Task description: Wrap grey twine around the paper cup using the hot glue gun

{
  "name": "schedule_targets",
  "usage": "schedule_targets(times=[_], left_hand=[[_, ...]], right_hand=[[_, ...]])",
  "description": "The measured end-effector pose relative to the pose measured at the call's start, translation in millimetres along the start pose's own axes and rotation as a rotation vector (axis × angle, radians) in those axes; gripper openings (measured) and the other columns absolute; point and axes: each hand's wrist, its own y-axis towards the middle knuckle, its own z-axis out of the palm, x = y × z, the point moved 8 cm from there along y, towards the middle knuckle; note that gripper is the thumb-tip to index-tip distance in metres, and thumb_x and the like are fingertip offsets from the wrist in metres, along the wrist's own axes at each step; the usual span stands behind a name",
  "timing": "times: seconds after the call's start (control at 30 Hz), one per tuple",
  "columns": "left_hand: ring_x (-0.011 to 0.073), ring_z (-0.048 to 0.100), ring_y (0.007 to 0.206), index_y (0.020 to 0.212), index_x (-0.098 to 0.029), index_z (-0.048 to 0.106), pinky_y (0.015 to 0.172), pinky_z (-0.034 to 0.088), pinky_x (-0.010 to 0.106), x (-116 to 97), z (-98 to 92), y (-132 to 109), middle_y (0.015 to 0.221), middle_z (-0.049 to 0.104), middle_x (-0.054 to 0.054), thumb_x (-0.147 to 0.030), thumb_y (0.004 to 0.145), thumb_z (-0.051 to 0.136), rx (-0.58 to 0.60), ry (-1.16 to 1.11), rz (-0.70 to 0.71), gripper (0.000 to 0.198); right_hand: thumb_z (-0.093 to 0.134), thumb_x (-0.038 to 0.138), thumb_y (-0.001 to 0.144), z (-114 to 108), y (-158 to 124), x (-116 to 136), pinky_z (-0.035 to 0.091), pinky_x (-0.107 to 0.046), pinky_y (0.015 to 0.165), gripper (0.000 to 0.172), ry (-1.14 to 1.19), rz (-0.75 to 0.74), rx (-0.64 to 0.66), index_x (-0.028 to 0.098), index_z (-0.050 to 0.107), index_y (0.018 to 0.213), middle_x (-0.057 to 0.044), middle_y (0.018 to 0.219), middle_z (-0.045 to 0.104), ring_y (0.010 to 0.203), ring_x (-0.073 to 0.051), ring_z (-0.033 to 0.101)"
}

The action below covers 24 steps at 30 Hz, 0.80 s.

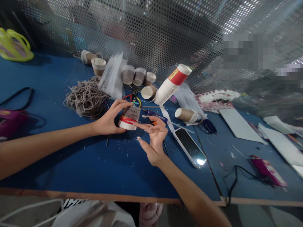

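My left hand (109, 119) grips a red-and-white paper cup (128, 119) that is partly wound with grey-brown cord, holding it just above the blue table (99, 164). My right hand (153, 137) is beside the cup with its fingers stretched and spread, the fingertips touching the cup's right side. Nothing I can make out lies in the right hand.
A tangle of grey cord (87, 98) lies behind the left hand. Cord-wrapped cups (133, 75), a tilted stack of paper cups (170, 84), pliers (132, 96), a phone (190, 146), white strips (239, 126) and a perforated metal screen (151, 34) surround the work spot.
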Motion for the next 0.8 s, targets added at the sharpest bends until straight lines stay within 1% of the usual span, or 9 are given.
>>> schedule_targets(times=[0.07,0.2,0.3,0.4,0.5,0.63,0.7,0.8], left_hand=[[0.0315,0.049,0.128,0.145,-0.025,0.040,0.110,0.048,0.054,-1.4,0.0,0.0,0.132,0.047,0.012,-0.017,0.071,0.075,-0.007,0.004,0.017,0.082],[0.0310,0.050,0.128,0.145,-0.025,0.040,0.111,0.047,0.053,-1.1,-0.3,-0.2,0.132,0.047,0.012,-0.018,0.073,0.073,-0.018,-0.024,0.024,0.079],[0.0308,0.050,0.129,0.144,-0.026,0.041,0.112,0.047,0.054,1.9,-0.2,-0.2,0.133,0.047,0.012,-0.016,0.071,0.074,-0.015,-0.052,-0.003,0.081],[0.0309,0.050,0.130,0.144,-0.027,0.042,0.109,0.050,0.050,4.6,-0.4,-0.4,0.133,0.046,0.011,-0.014,0.068,0.074,-0.012,-0.100,-0.037,0.083],[0.0313,0.049,0.132,0.143,-0.027,0.043,0.107,0.053,0.047,5.8,-1.7,-1.3,0.135,0.045,0.011,-0.014,0.068,0.075,-0.019,-0.152,-0.064,0.083],[0.0314,0.048,0.135,0.141,-0.028,0.044,0.110,0.052,0.047,8.4,-1.8,-2.6,0.137,0.043,0.011,-0.014,0.069,0.076,-0.016,-0.218,-0.100,0.081],[0.0320,0.048,0.136,0.141,-0.028,0.044,0.110,0.051,0.047,9.8,-1.4,-3.1,0.138,0.043,0.011,-0.014,0.068,0.077,-0.020,-0.249,-0.103,0.081],[0.0326,0.047,0.137,0.140,-0.029,0.044,0.111,0.051,0.047,12.7,-0.2,-4.1,0.139,0.043,0.011,-0.014,0.068,0.077,-0.036,-0.298,-0.100,0.081]], right_hand=[[0.055,0.009,0.087,-1.1,0.7,-2.1,0.049,-0.062,0.107,0.041,0.001,0.008,-0.004,0.034,0.035,0.112,-0.004,0.133,0.032,0.123,-0.026,0.063],[0.056,0.009,0.086,-5.4,2.0,-5.6,0.048,-0.062,0.108,0.041,0.025,0.027,-0.018,0.034,0.036,0.112,-0.003,0.133,0.032,0.113,-0.024,0.070],[0.058,0.009,0.085,-8.8,2.1,-8.8,0.047,-0.062,0.108,0.042,0.040,0.070,-0.039,0.034,0.036,0.111,-0.002,0.133,0.034,0.108,-0.023,0.072],[0.060,0.009,0.084,-13.0,1.8,-10.3,0.046,-0.060,0.109,0.042,0.055,0.098,-0.070,0.033,0.037,0.110,-0.001,0.133,0.036,0.105,-0.023,0.074],[0.061,0.007,0.082,-17.0,1.6,-10.5,0.048,-0.058,0.108,0.043,0.086,0.101,-0.102,0.033,0.039,0.108,0.000,0.133,0.037,0.103,-0.021,0.074],[0.064,0.008,0.080,-21.5,1.7,-12.3,0.049,-0.056,0.106,0.041,0.135,0.130,-0.148,0.032,0.041,0.105,0.001,0.131,0.041,0.102,-0.022,0.074],[0.066,0.010,0.078,-24.4,1.8,-13.7,0.051,-0.055,0.104,0.040,0.177,0.156,-0.183,0.031,0.042,0.102,0.001,0.129,0.043,0.102,-0.022,0.074],[0.068,0.013,0.075,-29.3,1.6,-19.0,0.056,-0.051,0.097,0.039,0.235,0.233,-0.238,0.030,0.042,0.099,0.001,0.127,0.044,0.101,-0.022,0.074]])
